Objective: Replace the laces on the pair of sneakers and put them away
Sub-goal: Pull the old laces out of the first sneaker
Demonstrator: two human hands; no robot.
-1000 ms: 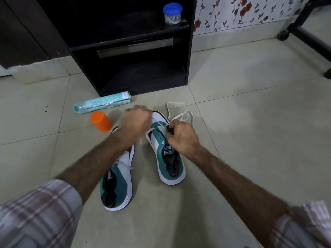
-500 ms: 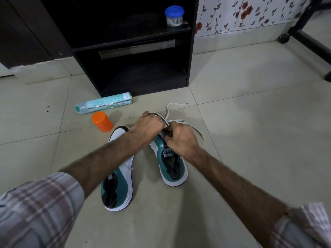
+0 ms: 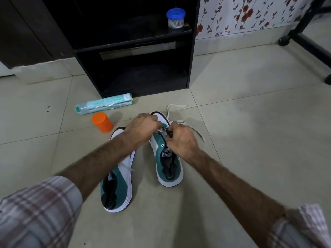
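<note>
Two white and teal sneakers stand side by side on the tiled floor. Over the front eyelets of the right sneaker (image 3: 168, 169), my left hand (image 3: 142, 128) pinches the white lace (image 3: 197, 131) at the shoe's left side. My right hand (image 3: 179, 138) pinches the same lace at the shoe's right side, close to the tongue. Loose ends of the lace trail on the floor beyond the toe and to the right. The left sneaker (image 3: 118, 187) lies under my left forearm, with a bit of white lace showing at its middle.
A black shelf unit (image 3: 136, 51) stands straight ahead, with a blue-lidded jar (image 3: 175, 18) on its shelf. A teal spray can (image 3: 104, 105) lies on the floor before it, next to an orange cap (image 3: 102, 122). A black wheeled frame (image 3: 308, 42) is at the far right.
My left hand has moved right, from above the left sneaker to the right sneaker's front. The lace's loop by the toe has been pulled out into a straighter strand on the right.
</note>
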